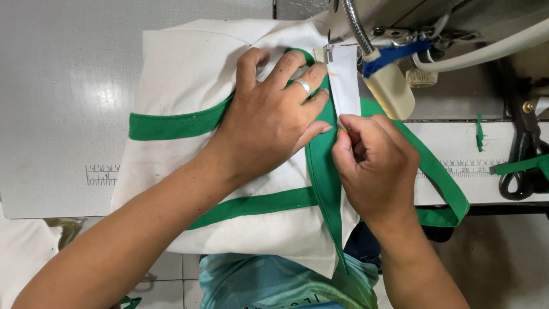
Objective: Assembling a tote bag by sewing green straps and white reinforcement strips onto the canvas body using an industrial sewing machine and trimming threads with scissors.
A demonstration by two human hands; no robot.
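Here, one white sewing table [57,68] fills the view, with two printed ruler scales on it, one at the left edge and one at the right front. One sewing machine [457,28] stands at the top right, its bent metal lamp neck and cream-coloured head hanging over the work.

One cream canvas bag [183,68] lies spread over the table's middle and droops off the near edge toward the person's lap. It carries green webbing [171,126]: two horizontal bands cross the cloth, one upright strip runs along the bag's right edge toward the machine's foot, and one loop of it hangs off to the right over the table front.

Two hands work at that right edge. The left hand [269,123] lies flat and spread, palm down on the canvas, fingertips pressing the upright green strip; one ring sits on one finger. It grips nothing. The right hand [374,166] is curled nearly closed, thumb and forefinger pinching the edge of the strip and the white cloth beside it, just below the presser foot.

One pair of black scissors [523,166] rests at the far right, well apart from the hands, with two small green offcuts near it.

Bare table lies wide to the left of the bag; to the right the room is narrow, hemmed by the machine and the scissors.
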